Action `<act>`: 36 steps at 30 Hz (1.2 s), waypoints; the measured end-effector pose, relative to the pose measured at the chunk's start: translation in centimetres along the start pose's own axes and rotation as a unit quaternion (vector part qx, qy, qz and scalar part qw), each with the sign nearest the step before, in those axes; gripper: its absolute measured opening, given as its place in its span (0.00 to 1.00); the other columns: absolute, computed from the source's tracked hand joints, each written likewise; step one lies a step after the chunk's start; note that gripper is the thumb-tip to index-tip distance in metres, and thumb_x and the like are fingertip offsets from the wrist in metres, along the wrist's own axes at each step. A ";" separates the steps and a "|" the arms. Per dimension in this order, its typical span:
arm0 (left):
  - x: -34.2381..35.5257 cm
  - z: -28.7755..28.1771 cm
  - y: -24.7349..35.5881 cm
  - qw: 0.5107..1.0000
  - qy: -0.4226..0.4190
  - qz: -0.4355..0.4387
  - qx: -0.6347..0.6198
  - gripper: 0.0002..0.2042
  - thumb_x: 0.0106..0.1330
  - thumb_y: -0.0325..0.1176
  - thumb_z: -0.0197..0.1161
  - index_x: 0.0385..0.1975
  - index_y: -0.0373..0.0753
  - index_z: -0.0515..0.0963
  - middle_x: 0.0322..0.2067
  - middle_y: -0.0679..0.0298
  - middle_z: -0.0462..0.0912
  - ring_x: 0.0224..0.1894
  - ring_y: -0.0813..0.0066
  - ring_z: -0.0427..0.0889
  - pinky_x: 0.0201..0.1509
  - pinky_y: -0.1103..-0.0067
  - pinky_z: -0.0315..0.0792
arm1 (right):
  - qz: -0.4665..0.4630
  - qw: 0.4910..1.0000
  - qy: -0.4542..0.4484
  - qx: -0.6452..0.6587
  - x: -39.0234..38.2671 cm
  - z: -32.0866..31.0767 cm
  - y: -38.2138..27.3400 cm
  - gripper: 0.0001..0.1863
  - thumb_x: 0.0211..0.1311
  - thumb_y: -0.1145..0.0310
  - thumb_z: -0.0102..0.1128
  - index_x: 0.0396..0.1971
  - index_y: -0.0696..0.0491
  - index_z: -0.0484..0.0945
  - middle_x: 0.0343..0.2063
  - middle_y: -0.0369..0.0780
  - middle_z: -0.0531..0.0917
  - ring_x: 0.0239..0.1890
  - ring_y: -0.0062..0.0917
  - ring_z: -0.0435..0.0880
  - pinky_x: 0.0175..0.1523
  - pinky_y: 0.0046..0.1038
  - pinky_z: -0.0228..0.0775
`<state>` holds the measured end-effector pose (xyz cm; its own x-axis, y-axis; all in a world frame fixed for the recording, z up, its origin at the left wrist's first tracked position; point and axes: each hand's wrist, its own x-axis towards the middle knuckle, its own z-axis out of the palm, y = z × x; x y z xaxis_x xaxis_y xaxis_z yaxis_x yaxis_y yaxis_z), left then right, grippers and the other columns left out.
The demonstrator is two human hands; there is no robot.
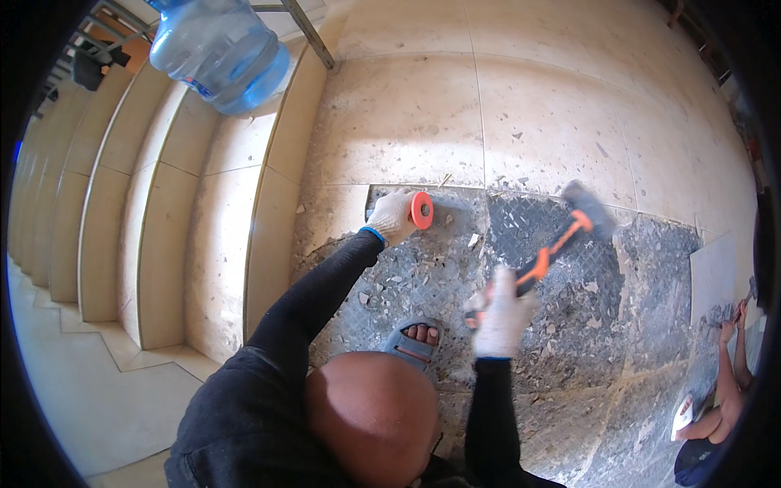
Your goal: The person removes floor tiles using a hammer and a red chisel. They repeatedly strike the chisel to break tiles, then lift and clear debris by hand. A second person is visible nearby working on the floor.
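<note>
My left hand [391, 218], in a white knit glove with a blue cuff, is closed round a chisel with a round red-orange hand guard [421, 211]. The chisel's blade is mostly hidden; it lies by the edge of a beige floor tile [338, 213] at the border of the broken area. My right hand [505, 317], gloved too and smeared by motion, grips a hammer [551, 248] with a black and orange handle. The hammer's dark head is raised to the right of the chisel, apart from it. Rough grey bedding [423, 276] with loose chips lies under both hands.
Beige stairs [268, 244] rise at the left, with a large blue water bottle [220, 57] on a step. Whole beige tiles [553, 122] with scattered chips lie beyond. At the far right another person's hands [730, 325] hold a hammer. My sandalled foot [413, 343] stands on the rubble.
</note>
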<state>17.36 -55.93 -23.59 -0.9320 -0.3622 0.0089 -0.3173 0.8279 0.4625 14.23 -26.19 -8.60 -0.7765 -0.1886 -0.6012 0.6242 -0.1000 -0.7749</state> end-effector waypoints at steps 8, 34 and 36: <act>-2.3 -2.1 -2.3 0.992 -0.022 -0.125 0.023 0.18 0.63 0.46 0.78 0.47 0.44 0.89 0.42 0.47 0.90 0.52 0.39 0.89 0.55 0.51 0.82 | 0.107 0.916 -0.234 -0.307 0.0 0.8 6.8 0.13 0.75 0.65 0.70 0.42 0.59 0.78 0.21 0.36 0.82 0.16 0.21 0.82 0.21 0.31 0.76; -16.1 -6.1 -7.6 0.955 0.038 -0.178 0.233 0.34 0.58 0.52 0.82 0.63 0.44 0.84 0.63 0.53 0.86 0.69 0.47 0.80 0.77 0.49 0.67 | -0.140 0.846 0.060 -0.511 5.1 -11.7 8.1 0.23 0.70 0.53 0.75 0.47 0.60 0.88 0.33 0.47 0.93 0.37 0.45 0.92 0.50 0.44 0.83; -15.8 -6.8 -7.6 0.954 0.009 -0.162 0.253 0.29 0.60 0.51 0.82 0.60 0.44 0.86 0.60 0.54 0.88 0.68 0.50 0.81 0.75 0.51 0.69 | -0.196 0.838 0.100 -0.499 4.6 -11.7 8.2 0.24 0.69 0.55 0.76 0.54 0.59 0.87 0.44 0.53 0.92 0.48 0.51 0.92 0.59 0.48 0.82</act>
<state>35.72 -59.43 -21.18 -0.7693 -0.6375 -0.0435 -0.6360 0.7705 -0.0441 14.77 -16.42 -19.95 -0.9664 -0.1548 -0.2054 0.0123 0.7699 -0.6380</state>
